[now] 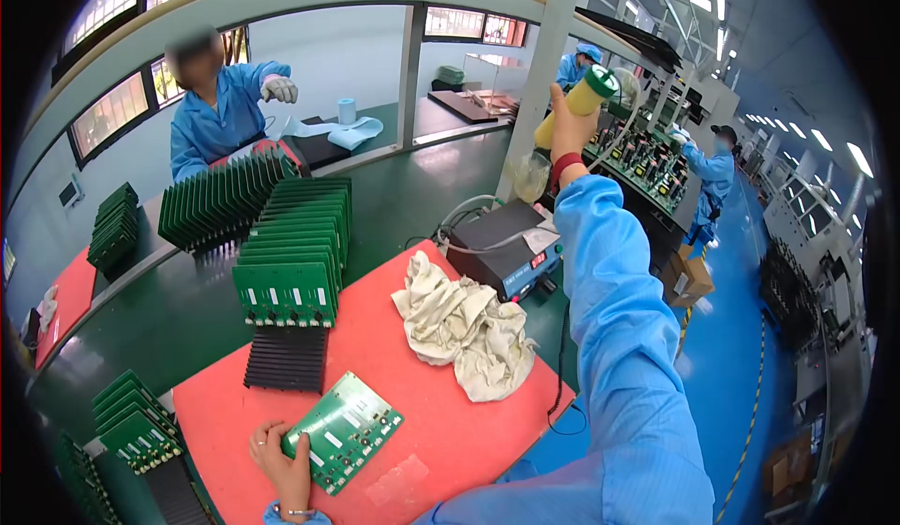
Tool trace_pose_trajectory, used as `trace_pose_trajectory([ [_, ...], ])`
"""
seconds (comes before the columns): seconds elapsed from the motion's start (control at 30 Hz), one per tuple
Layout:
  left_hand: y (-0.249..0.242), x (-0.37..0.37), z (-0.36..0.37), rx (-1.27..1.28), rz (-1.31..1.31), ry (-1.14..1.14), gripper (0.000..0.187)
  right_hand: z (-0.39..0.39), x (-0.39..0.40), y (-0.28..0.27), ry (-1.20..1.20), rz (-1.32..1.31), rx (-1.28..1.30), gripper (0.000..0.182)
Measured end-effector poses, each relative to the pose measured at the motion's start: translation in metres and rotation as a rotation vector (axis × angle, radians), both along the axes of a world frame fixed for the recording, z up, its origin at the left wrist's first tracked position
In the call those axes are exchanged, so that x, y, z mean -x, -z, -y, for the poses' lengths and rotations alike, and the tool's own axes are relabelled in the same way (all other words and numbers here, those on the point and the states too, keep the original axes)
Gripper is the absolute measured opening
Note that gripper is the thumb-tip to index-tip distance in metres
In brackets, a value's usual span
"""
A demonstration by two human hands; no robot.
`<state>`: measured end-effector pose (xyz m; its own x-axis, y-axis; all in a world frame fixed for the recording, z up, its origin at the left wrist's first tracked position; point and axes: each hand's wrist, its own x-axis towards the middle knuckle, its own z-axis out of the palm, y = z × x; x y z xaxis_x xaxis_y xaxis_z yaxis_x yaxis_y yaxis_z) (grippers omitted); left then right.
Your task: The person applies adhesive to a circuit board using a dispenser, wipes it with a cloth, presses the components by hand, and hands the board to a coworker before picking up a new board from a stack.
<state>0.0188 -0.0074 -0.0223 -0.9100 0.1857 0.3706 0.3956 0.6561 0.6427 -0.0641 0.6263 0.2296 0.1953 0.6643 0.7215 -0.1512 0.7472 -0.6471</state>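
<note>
Your left hand [281, 464] lay at near edge of red mat [422, 431], fingers closed on left edge of green circuit board [344, 428]; board lay flat on mat, just right of hand. White rag [466, 323] sat crumpled farther back on mat, black box [503, 244] beyond it. Rack of green boards [292, 248] stood left of rag. Your right hand [567, 131] was raised far ahead, gripping yellow bottle [579, 101] with green cap, well apart from board.
</note>
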Motion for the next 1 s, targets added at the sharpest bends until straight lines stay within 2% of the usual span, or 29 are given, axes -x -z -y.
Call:
trace_pose_trajectory([
  [0.17, 0.000, 0.007, -0.003, 0.000, -0.029, 0.007, 0.023, -0.015, 0.021, 0.028, 0.070, 0.040, 0.049, 0.071],
  [0.23, -0.002, 0.007, -0.002, -0.009, -0.004, -0.022, 0.024, -0.042, 0.030, 0.046, 0.007, -0.002, 0.046, 0.064],
  [0.3, -0.008, 0.007, -0.004, -0.027, -0.014, -0.025, 0.023, -0.054, 0.033, 0.058, 0.019, 0.116, 0.048, 0.066],
  [0.33, -0.011, 0.008, -0.002, -0.030, -0.026, -0.018, 0.023, -0.031, 0.032, 0.058, 0.033, 0.084, 0.055, 0.067],
  [0.37, -0.011, 0.009, 0.001, -0.029, -0.025, -0.031, 0.022, -0.054, 0.041, 0.072, 0.072, 0.100, 0.082, 0.075],
  [0.43, -0.008, 0.009, 0.000, -0.038, -0.018, -0.022, 0.022, -0.062, 0.046, 0.084, 0.151, 0.168, 0.128, 0.078],
  [0.63, -0.004, 0.010, 0.003, -0.037, -0.037, -0.025, 0.022, -0.036, 0.049, 0.094, 0.168, 0.325, 0.246, 0.085],
  [0.73, -0.002, 0.011, 0.006, -0.037, -0.020, -0.020, 0.022, 0.002, 0.036, 0.084, 0.240, 0.456, 0.437, 0.090],
  [0.83, -0.003, 0.011, 0.005, -0.051, -0.015, -0.023, 0.021, -0.044, 0.041, 0.111, 0.310, 0.529, 0.419, 0.097],
  [0.97, -0.004, 0.010, 0.005, -0.073, -0.006, -0.030, 0.021, -0.036, 0.044, 0.118, 0.346, 0.529, 0.434, 0.093],
  [1.0, -0.003, 0.010, 0.006, -0.086, -0.005, -0.024, 0.021, -0.031, 0.042, 0.117, 0.292, 0.522, 0.431, 0.090],
])
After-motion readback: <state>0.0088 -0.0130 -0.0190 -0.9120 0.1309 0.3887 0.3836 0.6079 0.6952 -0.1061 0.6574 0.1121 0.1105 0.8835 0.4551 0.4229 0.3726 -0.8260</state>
